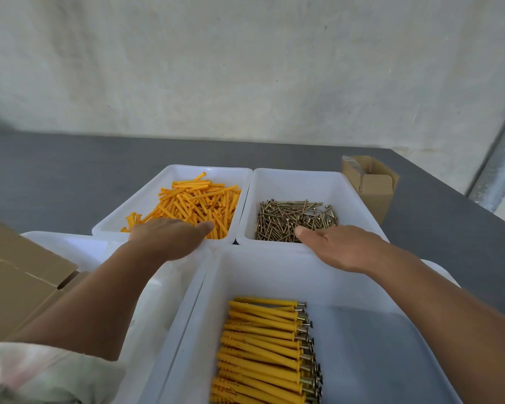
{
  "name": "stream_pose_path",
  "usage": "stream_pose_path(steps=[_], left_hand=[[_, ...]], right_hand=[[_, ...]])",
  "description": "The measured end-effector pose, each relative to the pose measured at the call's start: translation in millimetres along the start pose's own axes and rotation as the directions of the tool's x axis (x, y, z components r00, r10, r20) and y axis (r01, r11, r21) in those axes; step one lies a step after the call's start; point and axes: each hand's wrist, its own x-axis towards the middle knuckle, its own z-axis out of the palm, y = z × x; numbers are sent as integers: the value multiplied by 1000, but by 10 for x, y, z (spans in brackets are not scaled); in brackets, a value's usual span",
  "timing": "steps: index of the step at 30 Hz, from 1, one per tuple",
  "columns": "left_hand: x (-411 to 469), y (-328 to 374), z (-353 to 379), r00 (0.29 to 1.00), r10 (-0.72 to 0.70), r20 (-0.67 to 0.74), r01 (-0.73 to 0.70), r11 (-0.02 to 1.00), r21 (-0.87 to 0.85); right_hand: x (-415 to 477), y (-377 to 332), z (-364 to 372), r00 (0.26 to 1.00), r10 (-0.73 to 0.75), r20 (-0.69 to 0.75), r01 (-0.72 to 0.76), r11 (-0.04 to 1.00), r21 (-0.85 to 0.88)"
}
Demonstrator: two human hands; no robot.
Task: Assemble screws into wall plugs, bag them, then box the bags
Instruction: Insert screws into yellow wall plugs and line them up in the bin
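Observation:
Loose orange wall plugs (196, 204) fill a white tray (146, 199) at the back left. Beside it, brass screws (295, 218) lie in a second white tray (303, 182). My left hand (169, 237) reaches palm down over the near edge of the plug tray; its fingertips are hidden. My right hand (341, 246) reaches palm down over the near edge of the screw tray, fingertips hidden too. A near white tray (274, 275) holds a neat stack of plugs with screws in them (263, 345).
A small open cardboard box (370, 185) stands at the back right on the grey table (56, 170). Flattened cardboard (18, 275) lies at the left over another white tray (79, 243). A pale wall rises behind the table.

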Motion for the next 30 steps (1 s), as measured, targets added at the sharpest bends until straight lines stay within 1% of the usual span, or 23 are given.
stream_pose_path(steps=[7, 18, 21, 26, 30], left_hand=[[44, -36, 3, 998, 55, 42, -55, 998, 14], [80, -41, 45, 998, 65, 11, -65, 997, 37], [73, -42, 35, 998, 67, 3, -67, 997, 29], [40, -37, 11, 994, 111, 14, -111, 994, -12], [20, -29, 4, 992, 123, 0, -123, 992, -21]], right_hand=[[75, 32, 46, 1000, 4, 11, -4, 1000, -8], [84, 41, 36, 1000, -13, 16, 12, 1000, 21], [85, 38, 37, 1000, -12, 11, 12, 1000, 10], [60, 28, 30, 999, -28, -15, 28, 1000, 10], [25, 12, 13, 998, -60, -24, 61, 998, 32]])
